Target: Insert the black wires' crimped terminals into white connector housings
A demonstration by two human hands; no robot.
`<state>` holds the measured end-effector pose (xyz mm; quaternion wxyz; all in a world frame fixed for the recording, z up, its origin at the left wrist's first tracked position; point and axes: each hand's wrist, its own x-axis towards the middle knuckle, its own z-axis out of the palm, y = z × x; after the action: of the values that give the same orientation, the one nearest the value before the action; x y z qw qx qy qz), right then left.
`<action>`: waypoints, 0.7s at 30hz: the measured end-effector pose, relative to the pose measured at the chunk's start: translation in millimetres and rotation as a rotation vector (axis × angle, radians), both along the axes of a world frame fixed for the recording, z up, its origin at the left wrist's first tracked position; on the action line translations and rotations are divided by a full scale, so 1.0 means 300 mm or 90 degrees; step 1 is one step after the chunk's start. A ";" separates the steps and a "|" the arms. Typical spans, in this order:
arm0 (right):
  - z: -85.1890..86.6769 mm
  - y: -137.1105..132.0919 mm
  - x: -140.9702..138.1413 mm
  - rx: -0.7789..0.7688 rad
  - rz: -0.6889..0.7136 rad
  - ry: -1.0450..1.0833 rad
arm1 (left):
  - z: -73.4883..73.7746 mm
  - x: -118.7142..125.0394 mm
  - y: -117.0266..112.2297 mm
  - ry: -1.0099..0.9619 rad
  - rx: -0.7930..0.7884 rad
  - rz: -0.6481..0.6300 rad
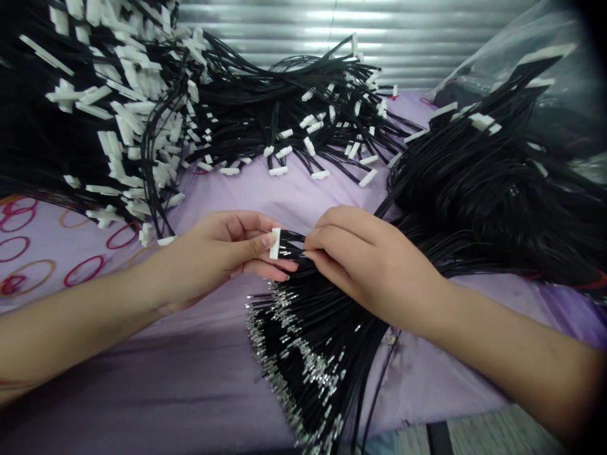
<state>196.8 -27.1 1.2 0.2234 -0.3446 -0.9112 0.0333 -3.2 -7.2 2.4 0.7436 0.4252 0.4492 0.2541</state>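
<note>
Between the thumb and fingers of my left hand point(237, 246) is a white connector housing point(275, 243), held upright. Several black wires run from its right side toward my right hand point(365, 253), whose thumb and index finger pinch a black wire point(294, 251) by its end. A few metal tips show just beside the housing; whether they touch it I cannot tell. Below both hands a thick fan of black wires point(327, 316) with bare silvery crimped ends point(313, 363) lies on the purple cloth.
Black cables with white connectors point(279, 95) lie along the back, and a taller heap of them point(128, 120) stands at left. More bundled wires point(474, 177) are at right by a clear plastic bag point(569, 95). Red and yellow rubber bands point(84, 270) lie on the purple cloth point(199, 379).
</note>
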 end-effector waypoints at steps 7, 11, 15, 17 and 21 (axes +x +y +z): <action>-0.004 -0.007 -0.006 -0.019 -0.050 0.003 | 0.000 0.003 0.001 -0.014 0.001 -0.001; -0.007 -0.013 -0.015 -0.020 -0.087 -0.008 | 0.002 0.009 0.000 0.003 -0.001 0.004; -0.004 -0.014 -0.016 -0.026 -0.095 0.000 | 0.003 0.011 -0.001 0.016 0.006 0.004; -0.002 -0.010 -0.012 -0.033 -0.071 0.021 | 0.001 0.011 -0.001 0.020 0.012 0.007; -0.002 -0.003 -0.005 -0.060 -0.034 0.041 | -0.005 0.013 0.002 0.021 0.016 0.006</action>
<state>195.3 -27.8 0.7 0.2368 -0.3777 -0.8914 0.0815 0.6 -6.7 1.0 0.7293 0.4365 0.4604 0.2561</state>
